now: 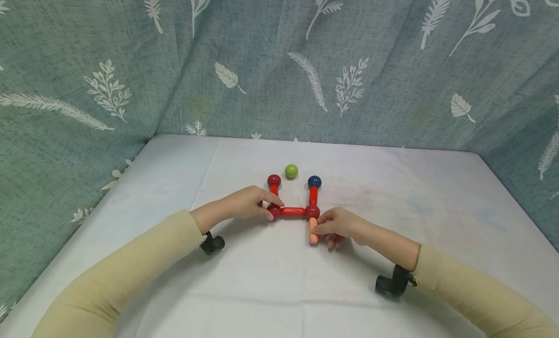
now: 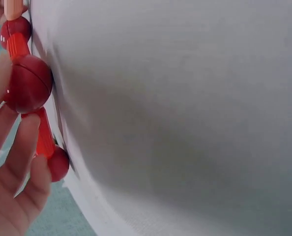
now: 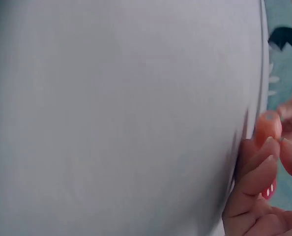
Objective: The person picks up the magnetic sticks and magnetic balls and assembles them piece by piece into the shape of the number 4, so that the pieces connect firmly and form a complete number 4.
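A joined frame of balls and rods lies on the white cloth in the head view. My left hand [image 1: 251, 202] pinches its near-left red ball [image 2: 30, 83] between thumb and fingers. From that ball one red rod [image 1: 293, 212] runs across to another red ball [image 1: 312, 211], and a second runs back to a far red ball [image 1: 274, 181]. Behind the right-hand ball, a further red rod [image 1: 313, 195] leads to a blue ball [image 1: 314, 182]. My right hand [image 1: 340, 225] pinches an orange rod [image 1: 313, 231], whose far end meets the right-hand red ball.
A loose green ball [image 1: 291, 171] lies behind the frame, between the far red ball and the blue one. The white-covered table [image 1: 244, 289] ends at a grey-green leaf-patterned curtain [image 1: 271, 61]. Black wrist cameras [image 1: 393, 282] hang under both sleeves.
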The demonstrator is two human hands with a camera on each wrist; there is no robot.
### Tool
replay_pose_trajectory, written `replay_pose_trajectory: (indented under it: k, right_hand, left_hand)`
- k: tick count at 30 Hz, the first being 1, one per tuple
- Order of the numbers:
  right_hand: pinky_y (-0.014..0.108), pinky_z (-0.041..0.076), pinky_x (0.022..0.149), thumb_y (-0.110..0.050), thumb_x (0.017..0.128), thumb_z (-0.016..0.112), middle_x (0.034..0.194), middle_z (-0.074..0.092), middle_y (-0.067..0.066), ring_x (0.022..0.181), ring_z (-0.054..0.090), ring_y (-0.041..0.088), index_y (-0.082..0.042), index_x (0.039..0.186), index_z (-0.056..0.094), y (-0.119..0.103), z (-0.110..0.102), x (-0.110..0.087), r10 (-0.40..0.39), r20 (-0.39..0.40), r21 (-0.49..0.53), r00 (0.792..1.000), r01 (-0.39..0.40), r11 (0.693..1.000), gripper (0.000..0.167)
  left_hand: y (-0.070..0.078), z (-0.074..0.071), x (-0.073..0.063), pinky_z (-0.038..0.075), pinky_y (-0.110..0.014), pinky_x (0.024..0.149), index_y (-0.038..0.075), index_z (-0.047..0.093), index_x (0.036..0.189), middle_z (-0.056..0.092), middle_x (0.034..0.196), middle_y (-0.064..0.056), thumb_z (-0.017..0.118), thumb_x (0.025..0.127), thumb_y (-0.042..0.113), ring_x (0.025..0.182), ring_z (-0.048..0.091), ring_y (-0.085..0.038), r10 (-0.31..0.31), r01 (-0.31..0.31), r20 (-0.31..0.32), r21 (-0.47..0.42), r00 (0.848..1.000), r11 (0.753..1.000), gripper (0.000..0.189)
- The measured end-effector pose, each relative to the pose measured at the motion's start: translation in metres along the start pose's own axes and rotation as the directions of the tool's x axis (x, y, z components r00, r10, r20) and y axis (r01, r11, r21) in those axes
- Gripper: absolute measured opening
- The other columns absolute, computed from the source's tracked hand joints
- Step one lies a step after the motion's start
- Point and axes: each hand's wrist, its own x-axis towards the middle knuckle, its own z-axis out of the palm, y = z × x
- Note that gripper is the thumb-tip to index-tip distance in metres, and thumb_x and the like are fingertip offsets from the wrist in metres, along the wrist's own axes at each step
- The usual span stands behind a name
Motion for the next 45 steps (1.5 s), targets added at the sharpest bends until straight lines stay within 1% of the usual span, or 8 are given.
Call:
replay_pose_trajectory:
  k: [3, 5, 7, 11, 15, 20, 27, 45]
  right_hand:
    - [0.021, 0.045, 0.052, -0.024, 0.085, 0.064, 0.071, 0.061, 0.004, 0.051, 0.053, 0.012, -0.001, 0.111, 0.056, 0.000, -0.010, 0.003, -0.014, -0.007, 0.020, 1.000, 0.014, 1.000, 0.035]
    - [0.021, 0.045, 0.052, -0.022, 0.087, 0.062, 0.078, 0.062, 0.005, 0.053, 0.053, 0.012, 0.000, 0.114, 0.053, -0.001, -0.016, 0.006, -0.017, -0.023, 0.055, 1.000, 0.019, 0.998, 0.036]
    - [0.020, 0.044, 0.053, -0.023, 0.088, 0.060, 0.083, 0.062, 0.006, 0.055, 0.052, 0.012, -0.001, 0.118, 0.050, -0.003, -0.021, 0.012, -0.014, -0.047, 0.082, 0.999, 0.018, 0.996, 0.039]
    - [0.021, 0.044, 0.058, -0.026, 0.088, 0.059, 0.097, 0.060, 0.010, 0.061, 0.053, 0.014, -0.002, 0.129, 0.043, -0.007, -0.023, 0.023, -0.022, -0.096, 0.111, 0.995, 0.033, 0.993, 0.050]
    - [0.021, 0.047, 0.060, -0.028, 0.087, 0.062, 0.107, 0.055, 0.012, 0.068, 0.054, 0.015, -0.007, 0.137, 0.033, -0.012, -0.018, 0.033, -0.033, -0.142, 0.091, 0.989, 0.046, 0.995, 0.061]
    - [0.021, 0.047, 0.059, -0.025, 0.086, 0.063, 0.102, 0.054, 0.011, 0.069, 0.053, 0.016, -0.011, 0.138, 0.031, -0.015, -0.013, 0.037, -0.070, -0.158, 0.029, 0.985, 0.076, 0.997, 0.063]
    - [0.022, 0.048, 0.059, -0.023, 0.088, 0.061, 0.103, 0.053, 0.012, 0.070, 0.052, 0.017, -0.013, 0.139, 0.031, -0.017, -0.013, 0.036, -0.102, -0.136, 0.013, 0.985, 0.105, 0.994, 0.060]
    - [0.023, 0.048, 0.066, -0.026, 0.087, 0.061, 0.113, 0.051, 0.014, 0.074, 0.054, 0.016, -0.011, 0.139, 0.032, -0.016, -0.020, 0.033, -0.056, -0.091, 0.027, 0.994, 0.058, 0.998, 0.061]
  left_hand:
    - [0.001, 0.001, -0.004, 0.046, -0.029, 0.075, 0.015, 0.066, 0.112, 0.062, 0.107, -0.001, 0.073, 0.078, 0.023, 0.084, 0.055, -0.016, -0.009, 0.017, -0.115, 0.067, 0.993, 0.998, 0.036]
    - [0.001, 0.002, -0.006, 0.045, -0.028, 0.071, 0.016, 0.067, 0.110, 0.060, 0.102, -0.001, 0.073, 0.077, 0.028, 0.083, 0.055, -0.015, -0.050, 0.068, -0.189, 0.092, 0.981, 0.993, 0.035]
    - [0.001, 0.002, -0.007, 0.043, -0.027, 0.064, 0.018, 0.066, 0.109, 0.059, 0.096, -0.001, 0.072, 0.077, 0.034, 0.076, 0.053, -0.015, -0.112, 0.134, -0.219, 0.087, 0.969, 0.987, 0.036]
    - [0.001, 0.004, -0.006, 0.042, -0.026, 0.062, 0.019, 0.065, 0.112, 0.062, 0.094, 0.001, 0.072, 0.076, 0.039, 0.078, 0.053, -0.014, -0.200, 0.213, -0.181, 0.051, 0.963, 0.976, 0.042]
    - [0.001, 0.007, -0.004, 0.042, -0.026, 0.066, 0.017, 0.066, 0.113, 0.065, 0.094, 0.003, 0.073, 0.075, 0.036, 0.080, 0.053, -0.013, -0.177, 0.183, -0.151, 0.026, 0.973, 0.983, 0.042]
    - [0.000, 0.009, -0.001, 0.041, -0.025, 0.065, 0.018, 0.068, 0.109, 0.065, 0.089, 0.005, 0.075, 0.075, 0.033, 0.076, 0.051, -0.013, -0.149, 0.151, -0.151, 0.002, 0.977, 0.988, 0.038]
    - [0.000, 0.008, 0.000, 0.042, -0.024, 0.064, 0.019, 0.068, 0.111, 0.065, 0.090, 0.004, 0.074, 0.075, 0.033, 0.076, 0.051, -0.012, -0.170, 0.171, -0.133, -0.002, 0.976, 0.985, 0.039]
    - [-0.001, 0.008, -0.001, 0.041, -0.023, 0.061, 0.019, 0.067, 0.113, 0.067, 0.092, 0.004, 0.072, 0.077, 0.033, 0.075, 0.052, -0.013, -0.188, 0.188, -0.121, -0.009, 0.975, 0.982, 0.039]
